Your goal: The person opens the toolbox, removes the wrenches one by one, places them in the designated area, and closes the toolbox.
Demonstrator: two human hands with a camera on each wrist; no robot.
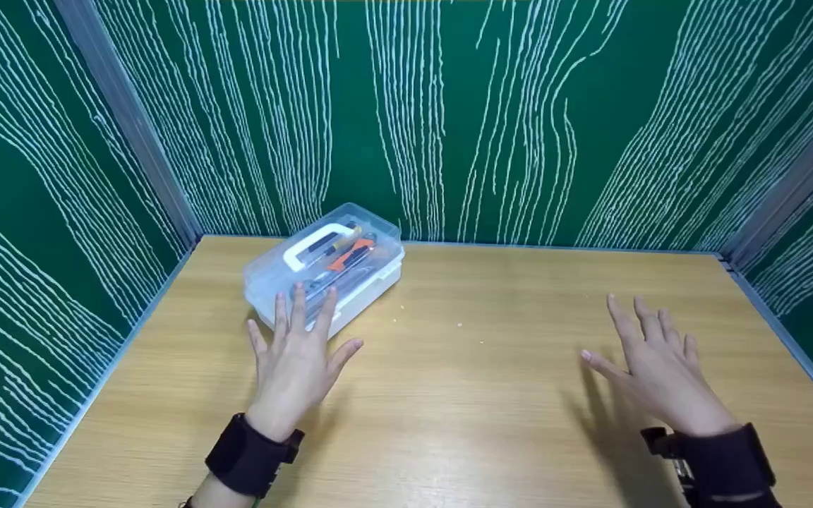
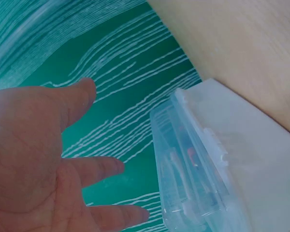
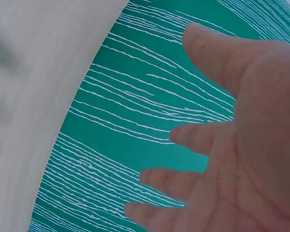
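Over my feed, the clear-lidded toolbox point(image 1: 325, 279) sits aslant, far left on the wooden table point(image 1: 463, 409), its white handle point(image 1: 310, 242) lying flat, probably for compactness; the left hand point(image 1: 295, 363) hovers near it, fingers spread, gripping nothing; the right hand point(image 1: 660, 377), well apart, likewise fans its fingers, perhaps to stay off the table.

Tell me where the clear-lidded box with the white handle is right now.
In the head view, the box sits on the left side of the table, near the green back wall and just ahead of the left grip.
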